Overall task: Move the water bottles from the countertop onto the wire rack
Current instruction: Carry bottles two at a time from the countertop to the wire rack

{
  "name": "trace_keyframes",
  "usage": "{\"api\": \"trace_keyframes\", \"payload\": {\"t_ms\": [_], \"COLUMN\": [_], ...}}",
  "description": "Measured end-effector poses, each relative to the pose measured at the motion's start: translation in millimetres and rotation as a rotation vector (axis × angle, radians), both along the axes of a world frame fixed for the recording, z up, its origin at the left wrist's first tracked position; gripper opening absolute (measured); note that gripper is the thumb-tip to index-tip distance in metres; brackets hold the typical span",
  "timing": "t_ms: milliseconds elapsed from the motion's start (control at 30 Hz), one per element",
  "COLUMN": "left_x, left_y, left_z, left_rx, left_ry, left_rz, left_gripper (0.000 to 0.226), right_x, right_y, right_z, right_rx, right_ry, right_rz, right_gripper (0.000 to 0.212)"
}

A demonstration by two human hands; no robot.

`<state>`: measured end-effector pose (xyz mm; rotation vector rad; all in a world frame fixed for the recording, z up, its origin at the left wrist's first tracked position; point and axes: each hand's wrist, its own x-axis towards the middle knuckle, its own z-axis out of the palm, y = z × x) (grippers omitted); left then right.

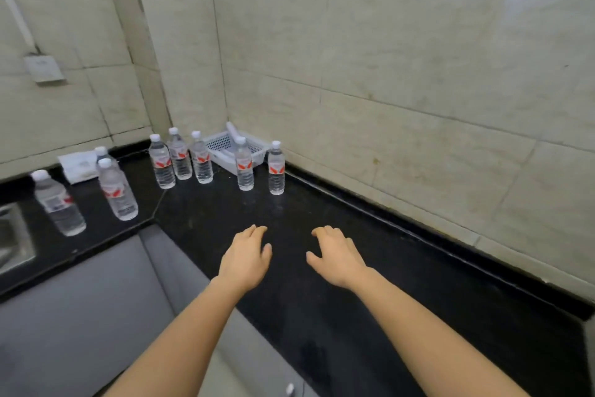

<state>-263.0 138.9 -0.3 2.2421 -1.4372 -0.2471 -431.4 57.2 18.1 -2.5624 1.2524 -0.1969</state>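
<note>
- Two bare forearms stretched forward from the bottom edge, left hand and right hand side by side, palms down, low over the black polished stone countertop; resting on it or just above it, impossible to tell.
- Fingers of both hands loosely spread and slightly bent, thumbs turned toward each other, nothing gripped, nothing pinched.
- Eight clear plastic water bottles with white caps and red labels, all upright on the countertop, all beyond the fingertips and untouched.
- Nearest of them: one bottle straight ahead of the left hand, another ahead of the gap between the two hands.
- Tight row of three ahead and to the left of the left hand; three more well out to its left, toward the steel sink.
- White slotted plastic basket just behind the nearest pair, tucked into the corner of the beige tiled wall; white folded packet far to the left of the left hand.
- Wire rack nowhere in view.
- By the look of things, task barely begun, if at all: no bottle in hand, none seen on a rack, eight left to carry.
- Probable next move: a forward reach, one hand per bottle, nearest pair first.
</note>
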Motion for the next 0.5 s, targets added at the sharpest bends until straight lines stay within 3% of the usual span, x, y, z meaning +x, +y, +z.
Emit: {"api": "trace_keyframes", "payload": {"t_ms": [500], "left_x": [184], "left_y": [-130], "left_z": [-26], "left_rx": [0.12], "left_ry": [0.011], "left_rz": [0.0], "left_gripper": [0.048], "right_x": [193], "right_y": [-138], "right_z": [-39], "right_rx": [0.089], "right_ry": [0.049], "right_rz": [-0.005], "right_gripper": [0.052]}}
